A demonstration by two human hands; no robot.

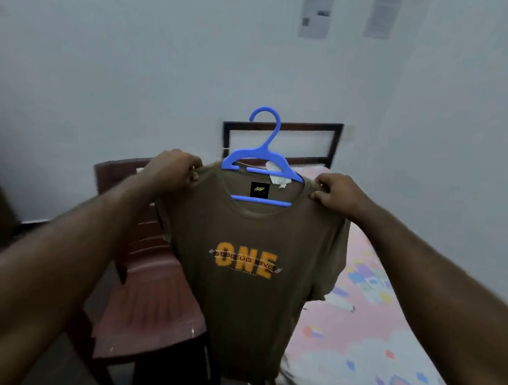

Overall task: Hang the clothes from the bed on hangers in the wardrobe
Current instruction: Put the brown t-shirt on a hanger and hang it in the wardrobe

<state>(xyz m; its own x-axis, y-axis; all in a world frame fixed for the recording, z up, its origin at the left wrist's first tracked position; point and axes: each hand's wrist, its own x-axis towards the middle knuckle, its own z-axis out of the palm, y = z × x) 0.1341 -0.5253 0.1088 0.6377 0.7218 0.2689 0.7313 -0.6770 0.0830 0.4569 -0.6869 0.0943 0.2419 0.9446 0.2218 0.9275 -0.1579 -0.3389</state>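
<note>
item: shirt [248, 272] on hanger [263, 162]; our left hand [176, 166] and right hand [336, 191] pinch its shoulders, likely to seat it evenly.

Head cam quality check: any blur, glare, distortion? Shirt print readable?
Head view: dim, flat bluish light, no glare, no hard shadows. Head view, centre: t-shirt, blue hanger, left hand and right hand gripping its shoulders are fairly sharp; ONE print legible. Head view, edges: chair, bed sheet and wall papers are soft; wide-angle stretch swells the forearms toward the lower corners.
</note>
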